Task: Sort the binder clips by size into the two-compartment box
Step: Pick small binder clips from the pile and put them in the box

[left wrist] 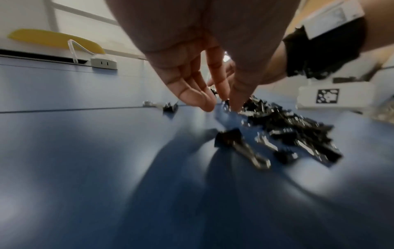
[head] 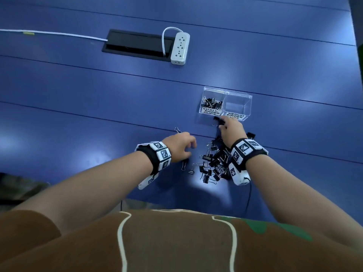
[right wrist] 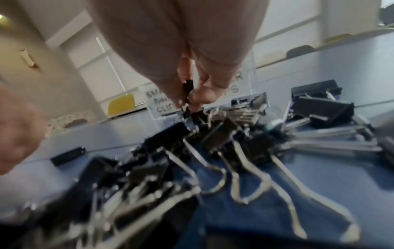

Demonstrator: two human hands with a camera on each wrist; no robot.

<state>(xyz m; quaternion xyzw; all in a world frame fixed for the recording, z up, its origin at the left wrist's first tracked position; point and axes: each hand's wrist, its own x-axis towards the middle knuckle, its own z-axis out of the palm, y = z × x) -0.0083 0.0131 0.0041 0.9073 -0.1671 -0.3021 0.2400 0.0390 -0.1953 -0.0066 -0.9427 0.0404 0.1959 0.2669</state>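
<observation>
Binder clips lie in a loose heap on the blue worktop, each with a black folded body and two silver wire handles; sizes are mixed. One clip lies apart beyond the left hand. The clear two-compartment box stands just beyond the heap. Its left compartment, labelled SMALL BINDER CLIPS, holds a cluster of small clips; the right compartment, labelled MEDIUM, shows none. The right hand is just in front of the box, with thumb and fingers pinching a small black clip. The left hand hovers at the heap's left edge, fingers extended downward and relaxed, holding nothing.
</observation>
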